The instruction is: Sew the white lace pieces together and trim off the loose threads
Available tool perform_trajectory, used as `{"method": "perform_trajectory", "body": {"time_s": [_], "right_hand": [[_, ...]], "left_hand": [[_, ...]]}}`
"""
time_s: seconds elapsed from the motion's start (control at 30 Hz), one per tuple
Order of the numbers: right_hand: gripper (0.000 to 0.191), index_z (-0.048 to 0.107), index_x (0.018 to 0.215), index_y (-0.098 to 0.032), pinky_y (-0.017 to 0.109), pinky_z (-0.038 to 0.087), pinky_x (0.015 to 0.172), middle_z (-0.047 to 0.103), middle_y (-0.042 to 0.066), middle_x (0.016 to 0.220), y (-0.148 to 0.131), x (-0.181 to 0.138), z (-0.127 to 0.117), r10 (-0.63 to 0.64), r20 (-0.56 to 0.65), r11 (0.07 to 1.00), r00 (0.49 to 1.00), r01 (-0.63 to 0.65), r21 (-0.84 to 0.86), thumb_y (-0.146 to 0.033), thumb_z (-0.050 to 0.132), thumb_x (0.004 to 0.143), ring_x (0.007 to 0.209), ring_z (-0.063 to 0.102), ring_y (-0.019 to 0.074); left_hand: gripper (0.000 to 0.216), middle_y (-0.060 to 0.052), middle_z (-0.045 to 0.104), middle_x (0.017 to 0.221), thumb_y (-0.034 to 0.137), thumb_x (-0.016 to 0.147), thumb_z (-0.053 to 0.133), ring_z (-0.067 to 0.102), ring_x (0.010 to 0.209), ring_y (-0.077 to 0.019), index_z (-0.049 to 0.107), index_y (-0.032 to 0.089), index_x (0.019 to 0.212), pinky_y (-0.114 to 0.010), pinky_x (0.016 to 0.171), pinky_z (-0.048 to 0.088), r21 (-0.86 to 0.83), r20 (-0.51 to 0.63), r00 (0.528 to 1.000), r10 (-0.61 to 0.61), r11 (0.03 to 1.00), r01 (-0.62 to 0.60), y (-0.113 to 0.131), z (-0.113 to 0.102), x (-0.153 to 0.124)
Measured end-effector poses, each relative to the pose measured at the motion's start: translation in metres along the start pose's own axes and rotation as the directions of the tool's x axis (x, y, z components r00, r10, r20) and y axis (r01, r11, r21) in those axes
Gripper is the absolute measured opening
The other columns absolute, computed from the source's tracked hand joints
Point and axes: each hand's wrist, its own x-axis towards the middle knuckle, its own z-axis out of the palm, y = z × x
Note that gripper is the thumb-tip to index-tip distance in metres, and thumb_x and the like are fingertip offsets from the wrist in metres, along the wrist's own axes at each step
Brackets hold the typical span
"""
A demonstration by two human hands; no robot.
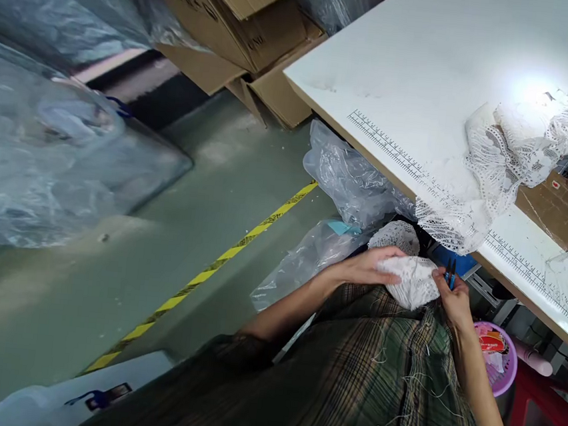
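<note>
My left hand [365, 268] is closed over a small folded piece of white lace [412, 282] held above my lap, thumb and fingers gripping its left side. At the lace's right edge my right hand [451, 299] pinches a small pair of blue thread snips [450, 272], their tips pointing up. My lap is covered by green plaid cloth [373, 376] with loose threads on it. More white lace [489, 172] hangs over the front edge of the white table [419, 58], just above my hands.
A ruler strip [386, 142] runs along the table edge. A brown cardboard piece [560, 209] lies by a sewing machine part. Plastic bags [352, 179] sit under the table, cardboard boxes [246, 28] beyond. A pink basket [501, 354] stands at right. Yellow tape [208, 273] marks the floor.
</note>
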Motion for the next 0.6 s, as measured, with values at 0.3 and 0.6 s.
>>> {"method": "perform_trajectory", "body": {"time_s": [0.3, 0.6], "right_hand": [[0.045, 0.064, 0.087, -0.022, 0.044, 0.046, 0.092, 0.072, 0.011, 0.1, 0.001, 0.045, 0.03, -0.167, -0.106, 0.97, 0.98, 0.144, -0.197, -0.066, 0.057, 0.077, 0.103, 0.062, 0.0297], [0.031, 0.057, 0.076, -0.022, 0.026, 0.044, 0.059, 0.06, -0.002, 0.065, -0.051, -0.044, -0.015, -0.533, -0.125, 0.812, 0.837, 0.464, -0.353, -0.038, 0.042, 0.098, 0.06, 0.056, 0.0135]], "left_hand": [[0.06, -0.016, 0.051, 0.146, 0.05, 0.087, 0.065, 0.048, 0.136, -0.0331, 0.055, 0.018, 0.136, -0.049, 0.113, 0.039, 0.512, -0.337, 0.935, 0.109, 0.855, 0.084, -0.022, -0.047, 0.027], [0.041, -0.013, 0.064, 0.128, 0.044, 0.092, 0.051, 0.06, 0.121, -0.03, 0.068, 0.017, 0.117, -0.046, 0.109, 0.048, 0.659, -0.266, 0.932, 0.246, 0.752, -0.011, -0.032, -0.022, 0.04]]}}
